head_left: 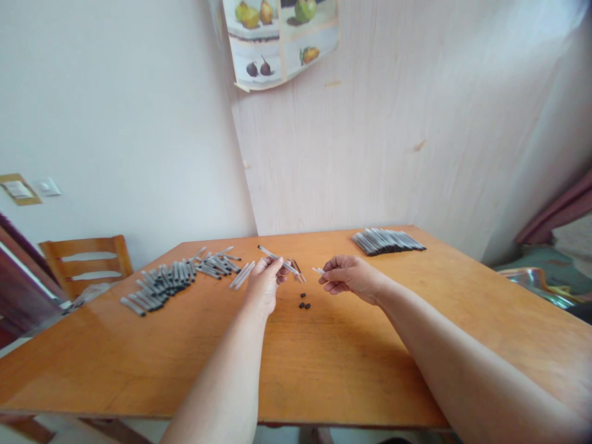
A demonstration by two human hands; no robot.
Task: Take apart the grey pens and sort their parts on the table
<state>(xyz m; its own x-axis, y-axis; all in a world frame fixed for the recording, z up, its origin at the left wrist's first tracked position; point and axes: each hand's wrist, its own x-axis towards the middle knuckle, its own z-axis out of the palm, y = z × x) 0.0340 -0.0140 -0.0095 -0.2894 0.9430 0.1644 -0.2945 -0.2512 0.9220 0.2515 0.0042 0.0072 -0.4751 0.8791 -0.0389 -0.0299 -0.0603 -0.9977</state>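
My left hand [263,285] is closed around a pen [269,253] with a clear barrel and a dark upper end, held at a slant. Opposite it, my right hand [348,277] pinches a small whitish piece [318,270] between thumb and fingers; most of that piece is hidden, so its kind cannot be made out. A gap separates the two hands. Thin dark sticks like pen refills [298,271] show just past my left fingers. Several small black plugs [303,305] lie on the wood between my hands. Left of my left hand are a few pale barrels [242,275].
A loose heap of pens with black ends [169,280] spreads over the left of the wooden table [333,370]. At the back right lies a neat row of pens [387,240]. A wooden chair [87,262] stands at the left, and a wall rises behind the table.
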